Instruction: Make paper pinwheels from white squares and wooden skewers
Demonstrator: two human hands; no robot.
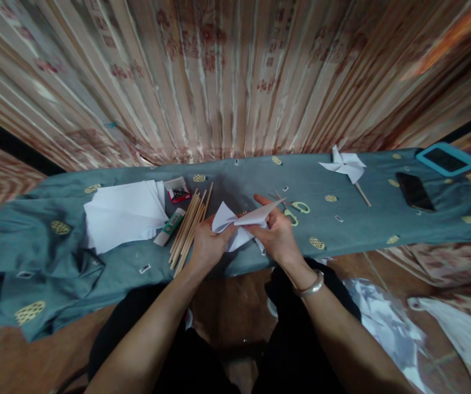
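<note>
Between my two hands is a white paper pinwheel (241, 236), its corners bent in toward the middle. My left hand (210, 243) pinches its left side, thumb near the centre. With thumb and fingers, my right hand (277, 232) grips the right side, where one blade sticks up. Just left of my left hand lies a bundle of thin wooden sticks (188, 230). Scissors with pale green handles (295, 210) rest beyond my right hand. Farther right lies a pinwheel on a stick (345, 164).
On the cloth-covered table (235, 169) at left are a stack of white paper (124, 213), a small box of dark pins or tacks (178, 191) and a green-and-white box (170, 227). A phone (415, 191) and a blue-framed device (447, 158) lie right. Plastic bags (387, 317) sit on the floor.
</note>
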